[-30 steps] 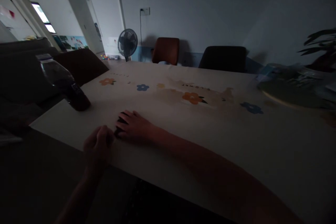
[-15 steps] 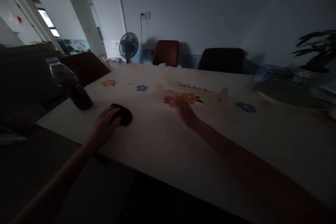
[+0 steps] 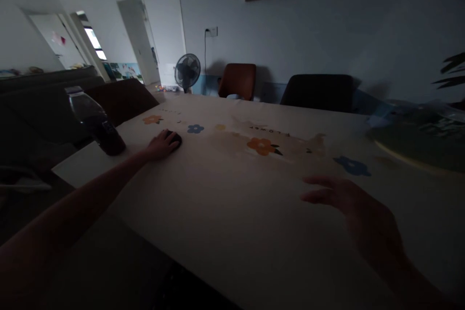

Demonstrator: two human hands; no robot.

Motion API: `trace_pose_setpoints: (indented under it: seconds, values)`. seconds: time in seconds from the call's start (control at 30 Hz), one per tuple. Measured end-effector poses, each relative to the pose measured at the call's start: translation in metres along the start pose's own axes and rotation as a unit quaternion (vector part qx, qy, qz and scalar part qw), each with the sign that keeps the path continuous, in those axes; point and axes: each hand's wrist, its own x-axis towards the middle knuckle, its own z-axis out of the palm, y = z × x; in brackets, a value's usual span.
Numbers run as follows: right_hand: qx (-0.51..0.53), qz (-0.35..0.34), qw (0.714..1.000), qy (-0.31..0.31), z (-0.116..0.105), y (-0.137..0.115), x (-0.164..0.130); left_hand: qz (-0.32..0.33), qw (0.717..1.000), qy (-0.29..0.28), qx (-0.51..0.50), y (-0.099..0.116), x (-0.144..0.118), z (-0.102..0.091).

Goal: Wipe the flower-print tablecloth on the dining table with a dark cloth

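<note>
Our left hand cups a dark object on the worktop, bottle just left; our right hand hovers open.

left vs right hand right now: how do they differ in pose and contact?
The left hand is stretched far out and rests on a small dark object near the bottle; the right hand is nearer the camera and holds nothing. The left hand curls over the object; the right hand is open, fingers spread, and contact with the table cannot be told. Both are bare and lie over the flowered tablecloth.
</note>
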Motion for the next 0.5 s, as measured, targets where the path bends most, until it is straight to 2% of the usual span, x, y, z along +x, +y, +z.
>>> trace_pose_setpoints:
  seconds: [0.13, 0.3, 0.4, 0.5]
  values:
    - [-0.081, -0.079, 0.993, -0.032, 0.005, -0.005, -0.002, -0.016, 1.000, 0.000, -0.008, 0.011, 0.055, 0.000]
    - [-0.136, -0.109, 0.984, -0.041, 0.006, -0.001, -0.001, -0.070, 0.997, 0.000, -0.021, 0.030, 0.119, 0.002]
    - [-0.158, -0.126, 0.978, -0.051, 0.005, 0.006, 0.002, -0.096, 0.995, 0.005, -0.029, 0.041, 0.147, 0.002]
    - [-0.173, -0.121, 0.975, -0.069, 0.003, 0.012, 0.004, -0.103, 0.994, 0.011, -0.032, 0.047, 0.160, 0.002]
